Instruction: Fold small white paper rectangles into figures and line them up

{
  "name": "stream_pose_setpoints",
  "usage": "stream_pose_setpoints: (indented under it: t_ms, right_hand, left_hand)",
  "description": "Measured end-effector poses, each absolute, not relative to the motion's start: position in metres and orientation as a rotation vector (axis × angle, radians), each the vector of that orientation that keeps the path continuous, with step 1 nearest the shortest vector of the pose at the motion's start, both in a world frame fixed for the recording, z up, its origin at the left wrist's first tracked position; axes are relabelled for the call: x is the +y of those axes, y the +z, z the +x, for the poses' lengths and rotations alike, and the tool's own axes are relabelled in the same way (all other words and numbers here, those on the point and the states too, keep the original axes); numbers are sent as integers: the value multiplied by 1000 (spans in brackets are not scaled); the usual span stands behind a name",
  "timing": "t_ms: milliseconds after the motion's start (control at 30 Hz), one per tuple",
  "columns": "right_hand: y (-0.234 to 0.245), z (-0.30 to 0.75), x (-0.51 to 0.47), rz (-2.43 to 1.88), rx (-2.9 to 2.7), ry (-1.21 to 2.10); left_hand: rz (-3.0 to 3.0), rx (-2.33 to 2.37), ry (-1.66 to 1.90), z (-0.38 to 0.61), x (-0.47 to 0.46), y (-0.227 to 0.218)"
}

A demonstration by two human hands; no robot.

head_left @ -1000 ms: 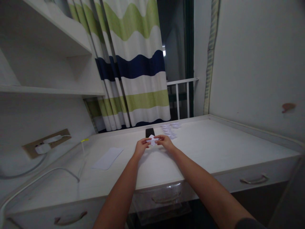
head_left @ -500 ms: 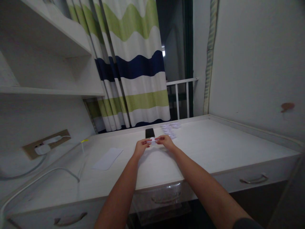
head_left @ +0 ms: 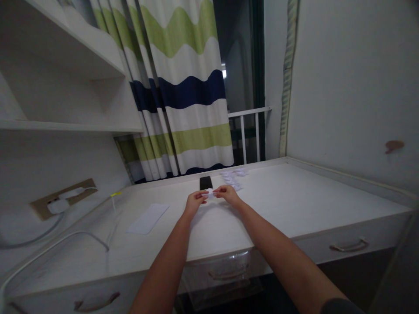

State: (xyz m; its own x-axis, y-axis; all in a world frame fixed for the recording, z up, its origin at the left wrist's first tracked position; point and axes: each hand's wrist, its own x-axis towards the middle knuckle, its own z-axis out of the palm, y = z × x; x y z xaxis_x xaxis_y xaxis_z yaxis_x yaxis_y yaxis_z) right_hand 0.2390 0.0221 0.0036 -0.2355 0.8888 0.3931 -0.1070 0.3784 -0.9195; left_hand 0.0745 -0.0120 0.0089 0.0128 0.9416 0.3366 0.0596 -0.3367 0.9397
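Between my hands, just above the white desk (head_left: pixel 262 209), is a small piece of folded white paper (head_left: pixel 210 192). My left hand (head_left: pixel 195 200) pinches its left end, and my right hand (head_left: pixel 226 194) pinches its right end. The paper is too small to make out its exact folded shape. A black phone (head_left: pixel 206 182) lies flat right behind my hands. Several small folded white paper pieces (head_left: pixel 231 179) are gathered behind and to the right of my right hand.
White paper sheets (head_left: pixel 148 219) lie on the desk left of my left arm. A white cable (head_left: pixel 81 233) curves over the desk's left side near a wall socket (head_left: pixel 63 199). A striped curtain (head_left: pixel 193 100) hangs at the back edge; a shelf (head_left: pixel 72 125) juts out at upper left.
The folded paper between my fingers has shifted very slightly, with a bit more of it showing upward. Both hands keep nearly the same place and pinch.
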Motion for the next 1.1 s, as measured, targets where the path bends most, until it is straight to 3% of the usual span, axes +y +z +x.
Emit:
stream_pose_setpoints:
  t_ms: [400,1100]
  right_hand:
    - [5,240,20,-748,-1630,968]
    - [-2,233,23,-699,-1642,1015]
  left_hand:
    - [1927,1190,1481,74,-14,8]
    - [1707,1080,1458,84,-13,6]
